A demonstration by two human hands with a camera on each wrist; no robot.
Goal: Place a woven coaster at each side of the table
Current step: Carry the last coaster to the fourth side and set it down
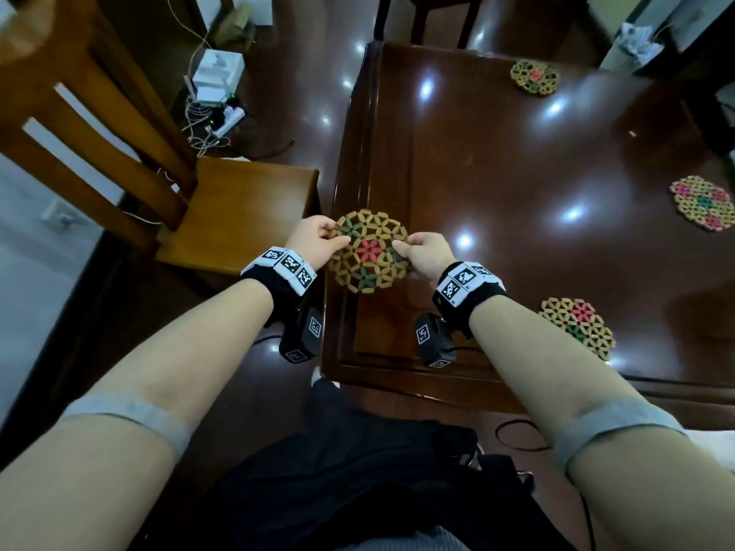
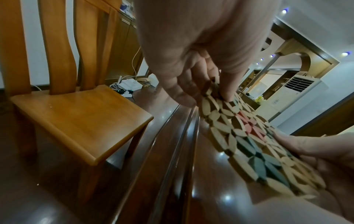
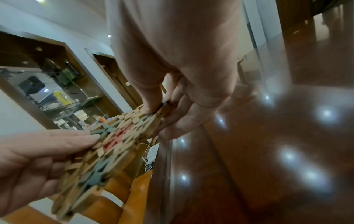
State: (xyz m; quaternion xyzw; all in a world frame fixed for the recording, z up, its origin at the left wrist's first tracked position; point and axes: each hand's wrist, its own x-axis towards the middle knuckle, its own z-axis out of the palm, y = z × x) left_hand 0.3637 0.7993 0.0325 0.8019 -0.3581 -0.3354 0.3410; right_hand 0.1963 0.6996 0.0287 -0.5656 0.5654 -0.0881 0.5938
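A round woven coaster (image 1: 370,250) with a red flower centre and green petals hangs just over the left edge of the dark glossy table (image 1: 497,165). My left hand (image 1: 338,235) pinches its left rim and my right hand (image 1: 401,248) pinches its right rim. In the left wrist view the thumb and fingers of my left hand (image 2: 208,97) clamp the coaster (image 2: 249,136) at its edge. My right hand (image 3: 159,110) holds the opposite edge of the coaster (image 3: 114,144) the same way. Three more coasters lie flat on the table: far (image 1: 535,77), right (image 1: 702,202), near (image 1: 576,326).
A light wooden chair (image 1: 238,216) stands tight against the table's left side. White devices, a power strip and tangled cables (image 1: 214,101) lie on the floor behind it. Another chair (image 1: 429,13) stands at the far end. A black cable (image 1: 517,431) loops on the floor near my legs.
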